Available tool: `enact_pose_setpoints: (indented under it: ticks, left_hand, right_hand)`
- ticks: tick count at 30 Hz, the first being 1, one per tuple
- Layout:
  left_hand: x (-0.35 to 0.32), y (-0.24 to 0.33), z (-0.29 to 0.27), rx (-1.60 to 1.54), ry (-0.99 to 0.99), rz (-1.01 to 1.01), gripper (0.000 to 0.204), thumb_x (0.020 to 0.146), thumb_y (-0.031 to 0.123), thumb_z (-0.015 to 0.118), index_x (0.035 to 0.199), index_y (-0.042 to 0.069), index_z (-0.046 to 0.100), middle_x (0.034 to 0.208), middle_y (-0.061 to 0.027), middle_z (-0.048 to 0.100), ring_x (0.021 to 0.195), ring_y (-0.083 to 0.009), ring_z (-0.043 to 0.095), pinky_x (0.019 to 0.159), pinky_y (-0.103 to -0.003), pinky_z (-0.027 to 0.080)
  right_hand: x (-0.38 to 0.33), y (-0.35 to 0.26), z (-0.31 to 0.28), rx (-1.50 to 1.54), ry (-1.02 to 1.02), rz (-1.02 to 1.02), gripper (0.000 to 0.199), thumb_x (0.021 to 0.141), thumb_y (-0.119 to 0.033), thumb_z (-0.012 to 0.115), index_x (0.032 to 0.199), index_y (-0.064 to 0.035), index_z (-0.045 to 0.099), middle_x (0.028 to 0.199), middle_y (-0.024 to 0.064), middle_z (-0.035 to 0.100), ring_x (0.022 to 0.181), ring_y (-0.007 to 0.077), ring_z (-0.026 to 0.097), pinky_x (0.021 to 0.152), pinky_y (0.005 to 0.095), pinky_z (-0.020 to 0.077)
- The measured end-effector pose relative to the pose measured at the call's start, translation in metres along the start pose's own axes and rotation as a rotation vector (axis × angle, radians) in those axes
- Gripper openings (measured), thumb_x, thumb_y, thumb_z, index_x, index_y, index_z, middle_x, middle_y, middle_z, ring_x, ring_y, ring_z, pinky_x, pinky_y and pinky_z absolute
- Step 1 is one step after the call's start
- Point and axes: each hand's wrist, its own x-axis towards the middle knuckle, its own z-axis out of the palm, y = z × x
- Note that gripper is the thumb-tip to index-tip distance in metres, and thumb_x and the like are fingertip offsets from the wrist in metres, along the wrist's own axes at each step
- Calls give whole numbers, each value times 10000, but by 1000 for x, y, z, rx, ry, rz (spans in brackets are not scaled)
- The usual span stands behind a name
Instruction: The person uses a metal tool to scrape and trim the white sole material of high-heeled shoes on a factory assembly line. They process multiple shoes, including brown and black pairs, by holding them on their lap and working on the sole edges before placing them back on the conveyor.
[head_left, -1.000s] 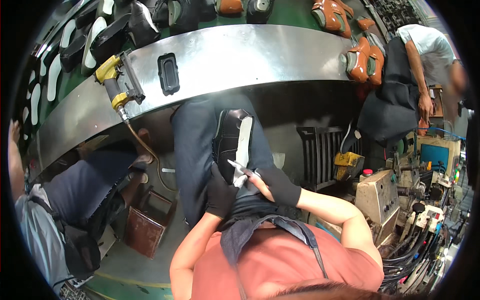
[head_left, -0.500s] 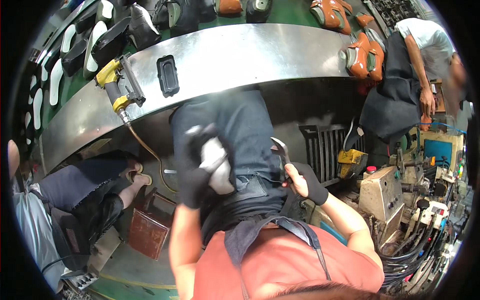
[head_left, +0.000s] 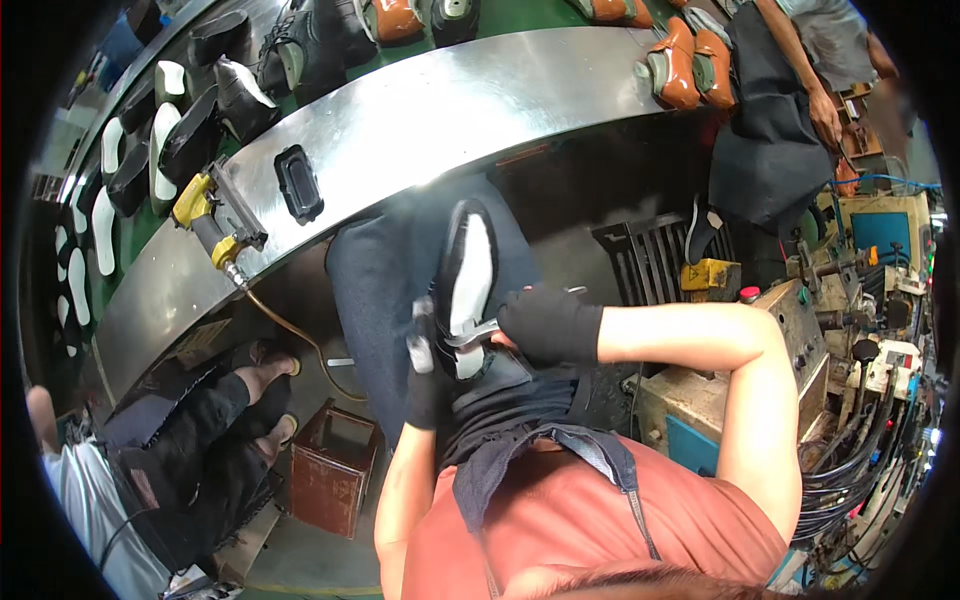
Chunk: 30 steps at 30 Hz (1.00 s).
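A black shoe lies over my lap, its sole side up with a long white insole showing. My left hand, in a black glove with whitish fingertips, is closed around the shoe's heel end from the left. In my right hand, which wears a black fingerless glove, is a metal hand tool with a curved, claw-like head. That head rests on the white insole near the heel. The fist hides most of the tool's handle; its exact kind cannot be told.
Ahead runs a curved metal bench edge bearing a yellow air nail gun with hose and a black tray. Black shoes and orange shoes stand beyond. Machinery is at right, a brown box at left. Two people are nearby.
The shoe has turned from a blur at my left to lying sole up over my lap. My right hand has swung left, bringing the tool's head onto the insole. The view has shifted.
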Motion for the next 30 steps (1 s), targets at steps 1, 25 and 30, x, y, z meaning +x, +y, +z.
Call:
enact_pose_setpoints:
  ticks: [1, 25, 30]
  left_hand:
    - [1, -5, 6, 134, 18, 25, 739, 1010, 491, 401, 1494, -42, 238, 1518, -163, 349, 1368, -322, 387, 1122, -386, 312]
    - [42, -24, 23, -781, 183, -473, 644, 1002, 521, 423, 1367, -9, 456, 1312, -156, 560, 1152, -253, 562, 979, -356, 442]
    - [44, -15, 21, -675, 108, -317, 667, 956, 395, 584, 1424, -17, 345, 1330, -186, 513, 1223, -279, 504, 1029, -372, 395]
  right_hand:
    - [6, 23, 22, 88, 20, -44, 496, 975, -465, 481, 870, -25, 684, 735, 181, 643, 663, 333, 647, 612, 428, 496]
    - [-26, 52, 10, 315, -78, -80, 490, 965, -481, 507, 817, -28, 621, 793, 187, 628, 754, 363, 623, 687, 454, 490]
    - [-25, -22, -26, 134, 168, -290, 485, 929, -484, 544, 790, -26, 622, 767, 192, 617, 752, 357, 639, 655, 454, 503]
